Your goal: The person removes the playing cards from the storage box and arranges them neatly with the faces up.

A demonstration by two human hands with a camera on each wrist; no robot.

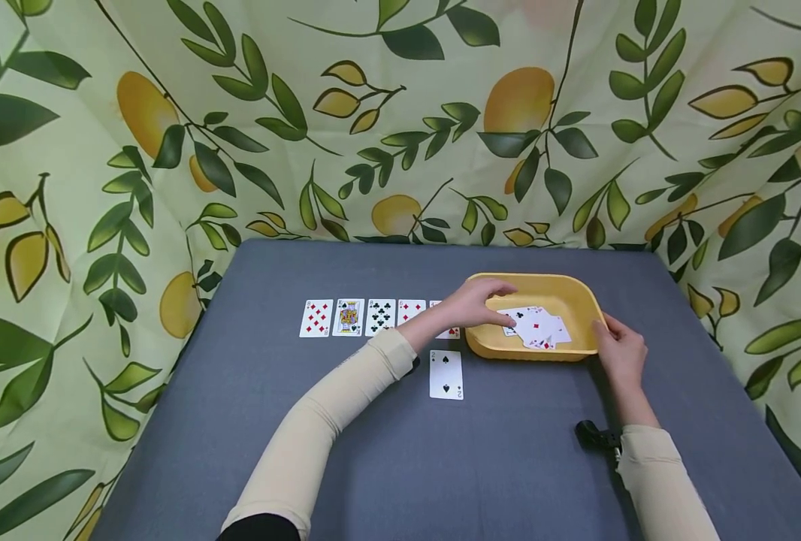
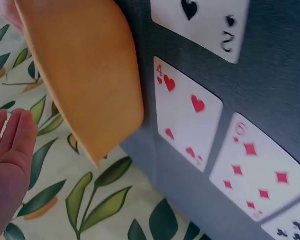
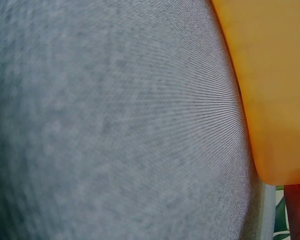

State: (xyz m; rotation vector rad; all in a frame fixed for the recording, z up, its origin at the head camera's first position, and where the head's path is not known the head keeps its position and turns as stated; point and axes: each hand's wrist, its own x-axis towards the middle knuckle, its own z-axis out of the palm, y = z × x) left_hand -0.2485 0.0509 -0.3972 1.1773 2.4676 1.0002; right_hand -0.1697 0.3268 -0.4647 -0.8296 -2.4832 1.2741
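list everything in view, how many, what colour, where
tray: one, yellow, table's right half
row cards: five, white with coloured print, left of tray
two of spades: one, white and black, nearer than row's right end
loose cards: count unclear, white, inside tray
table: one, blue-grey, under cards and tray
printed fabric: count unclear, cream with green and orange, around table
wrist devices: two, black, at wrists
sleeves: two, cream, both arms
left hand: one, bare, over tray
right hand: one, bare, gripping tray's rim

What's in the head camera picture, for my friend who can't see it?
A person's right hand grips a yellow tray of playing cards while the left hand hovers above it. Left of it lie five cards in a row, with a two of spades in front.
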